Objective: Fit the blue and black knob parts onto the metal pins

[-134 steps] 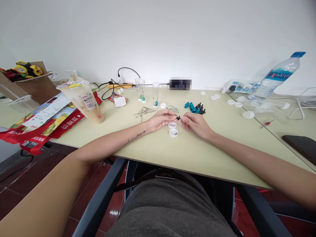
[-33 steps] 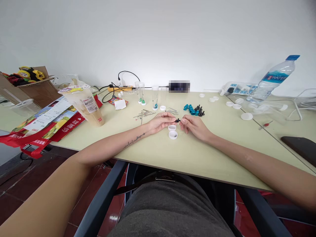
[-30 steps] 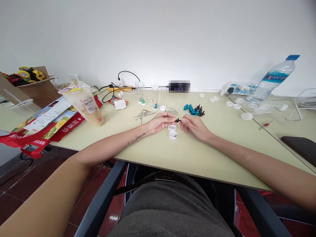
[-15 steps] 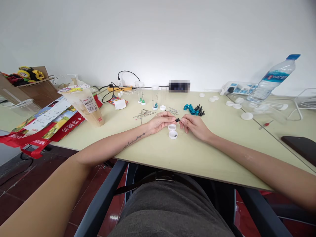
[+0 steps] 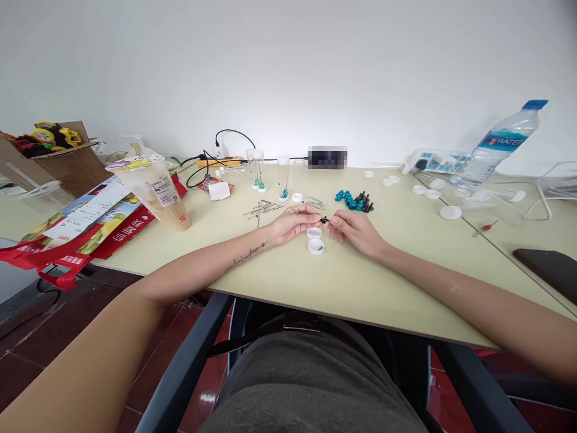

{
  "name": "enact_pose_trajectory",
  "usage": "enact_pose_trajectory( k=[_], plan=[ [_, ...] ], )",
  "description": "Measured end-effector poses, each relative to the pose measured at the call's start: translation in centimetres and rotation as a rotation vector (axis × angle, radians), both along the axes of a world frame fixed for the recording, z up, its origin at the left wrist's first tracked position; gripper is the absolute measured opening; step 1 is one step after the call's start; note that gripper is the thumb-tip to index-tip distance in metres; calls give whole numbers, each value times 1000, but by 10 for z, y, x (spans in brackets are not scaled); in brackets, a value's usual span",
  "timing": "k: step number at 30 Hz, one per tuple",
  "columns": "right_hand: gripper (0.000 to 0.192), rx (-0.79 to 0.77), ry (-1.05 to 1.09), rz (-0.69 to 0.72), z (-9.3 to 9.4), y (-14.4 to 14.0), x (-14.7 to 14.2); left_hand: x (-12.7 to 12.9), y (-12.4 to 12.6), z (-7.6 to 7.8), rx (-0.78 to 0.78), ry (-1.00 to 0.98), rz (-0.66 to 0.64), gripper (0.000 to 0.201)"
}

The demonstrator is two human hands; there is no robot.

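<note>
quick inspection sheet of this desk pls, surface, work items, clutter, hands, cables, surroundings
surface: pale green table, bare near the front edge.
job's things: small black piece pinched between both hands; two white caps just below; blue and black pieces; upright clear tubes; loose pins.
clutter: iced drink cup, red bag, water bottle, scattered white lids, dark phone.
grippers: left hand and right hand, fingertips on the piece.
cables: black cable; power strip.
surroundings: white wall; cardboard box holding toy trucks.
</note>
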State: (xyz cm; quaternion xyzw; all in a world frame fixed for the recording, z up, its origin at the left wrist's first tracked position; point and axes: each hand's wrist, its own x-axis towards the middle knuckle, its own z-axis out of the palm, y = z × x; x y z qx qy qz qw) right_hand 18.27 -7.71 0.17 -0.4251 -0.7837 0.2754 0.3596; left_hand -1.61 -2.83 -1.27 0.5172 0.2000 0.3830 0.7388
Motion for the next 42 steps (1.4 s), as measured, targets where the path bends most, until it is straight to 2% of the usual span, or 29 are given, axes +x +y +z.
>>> enact_pose_trajectory(
  k=[4, 8, 14, 17, 21, 29, 34, 38, 42],
  plan=[
    [24, 15, 45, -50, -3, 2, 0, 0, 1, -1, -1, 2, 16, 15],
    [25, 31, 69, -77, -4, 3, 0, 0, 1, -1, -6, 6, 24, 17],
    [32, 24, -22, -28, 1, -1, 0, 0, 0, 0, -1, 0, 7, 15],
    [26, 23, 22, -51, -1, 0, 0, 0, 2, -1, 3, -4, 13, 16],
    [28, 34, 60, -64, -4, 2, 0, 0, 2, -2, 1, 10, 25, 17],
    [37, 13, -15, 0, 0, 0, 1, 1, 0, 1, -6, 11, 1, 15],
    [24, 4, 52, -31, -3, 2, 0, 1, 2, -2, -2, 0, 16, 17],
    [28, -3, 97, -48, -3, 2, 0, 0, 3, -2, -5, 1, 25, 17],
    [33, -13, 23, -13, -3, 3, 0, 1, 1, -1, -13, -1, 20, 14]
  ],
)
